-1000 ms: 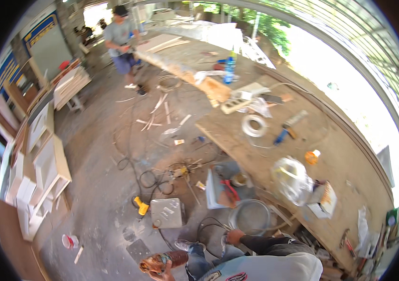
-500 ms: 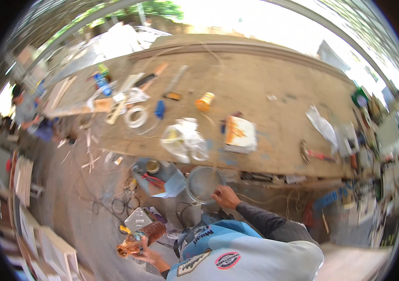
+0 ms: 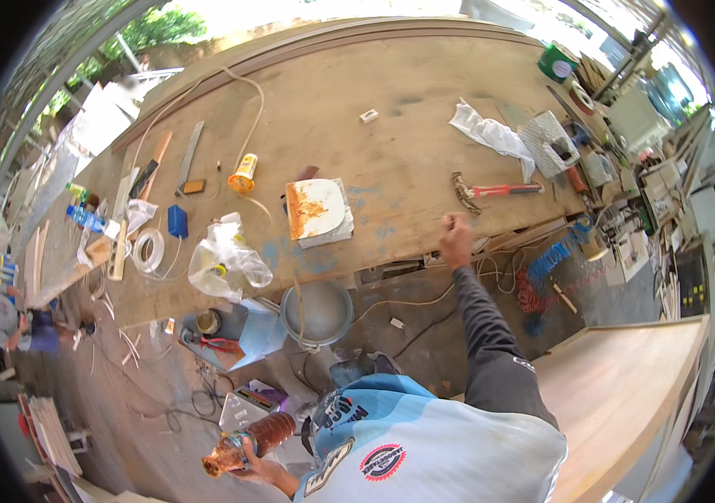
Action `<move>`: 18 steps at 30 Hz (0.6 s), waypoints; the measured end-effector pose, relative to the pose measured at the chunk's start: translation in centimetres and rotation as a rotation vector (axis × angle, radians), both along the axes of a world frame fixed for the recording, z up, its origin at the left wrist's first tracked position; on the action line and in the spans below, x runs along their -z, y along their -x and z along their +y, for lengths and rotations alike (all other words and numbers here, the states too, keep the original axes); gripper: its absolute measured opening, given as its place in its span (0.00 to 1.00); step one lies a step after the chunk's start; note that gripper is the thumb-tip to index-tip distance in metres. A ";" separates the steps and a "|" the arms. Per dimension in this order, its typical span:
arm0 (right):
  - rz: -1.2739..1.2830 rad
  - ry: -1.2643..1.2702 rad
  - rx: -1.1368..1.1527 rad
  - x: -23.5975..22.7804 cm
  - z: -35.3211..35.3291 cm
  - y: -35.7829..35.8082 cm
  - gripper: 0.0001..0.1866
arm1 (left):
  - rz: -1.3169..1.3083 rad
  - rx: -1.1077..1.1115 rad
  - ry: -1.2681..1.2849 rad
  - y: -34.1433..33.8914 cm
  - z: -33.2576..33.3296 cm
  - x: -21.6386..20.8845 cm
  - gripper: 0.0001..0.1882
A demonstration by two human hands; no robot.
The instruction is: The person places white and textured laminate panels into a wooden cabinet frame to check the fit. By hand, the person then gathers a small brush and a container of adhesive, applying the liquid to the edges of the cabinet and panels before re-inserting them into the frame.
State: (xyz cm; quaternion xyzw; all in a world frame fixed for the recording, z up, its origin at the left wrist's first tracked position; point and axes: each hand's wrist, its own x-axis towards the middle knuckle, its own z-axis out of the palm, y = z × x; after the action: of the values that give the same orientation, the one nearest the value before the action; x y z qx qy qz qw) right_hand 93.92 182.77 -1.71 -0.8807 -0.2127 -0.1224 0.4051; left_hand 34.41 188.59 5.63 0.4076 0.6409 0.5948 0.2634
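The right hand rests at the counter edge near a hammer, fingers seemingly curled (hard to tell). The left hand grips a brown bottle down low.

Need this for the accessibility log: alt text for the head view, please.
Seen from above, a person's right hand reaches to the edge of a long cluttered wooden workbench near a red-handled hammer, while the left hand holds a rusty brown cylindrical tool low over the floor.
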 end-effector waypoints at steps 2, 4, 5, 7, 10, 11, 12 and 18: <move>-0.257 -0.002 -0.049 -1.9 -0.2 -2.1 0.09 | 0.013 -0.018 -0.008 0.0 0.1 0.3 0.39; -0.089 -0.047 -0.185 -4.4 1.6 -1.1 0.10 | 0.015 0.005 -0.014 0.5 0.1 1.0 0.40; -0.006 -0.065 -0.252 -5.3 2.6 -0.6 0.10 | 0.015 -0.006 -0.012 0.1 0.0 0.8 0.40; 0.035 -0.108 -0.436 -5.8 6.0 1.4 0.11 | -0.009 -0.005 0.021 -0.4 -0.1 0.7 0.42; 0.167 -0.056 -0.548 -7.4 13.0 5.6 0.19 | -0.036 -0.091 0.012 -1.4 -0.9 0.0 0.44; 0.179 -0.037 -0.600 -8.2 15.1 6.6 0.24 | -0.013 -0.106 -0.008 -0.7 -1.3 0.7 0.44; 0.136 0.036 -0.591 -8.1 16.5 6.3 0.28 | -0.014 -0.116 0.004 -1.2 -1.8 0.4 0.44; 0.132 0.358 -0.605 -8.8 21.1 6.9 0.43 | -0.011 -0.272 0.036 -0.8 -5.7 0.5 0.43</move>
State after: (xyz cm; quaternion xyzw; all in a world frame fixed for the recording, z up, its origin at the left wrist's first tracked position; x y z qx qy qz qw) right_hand 87.04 203.86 7.06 -0.8409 -0.4552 0.0995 0.2752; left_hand 35.19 182.89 5.16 0.3088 0.6995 0.6155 0.1911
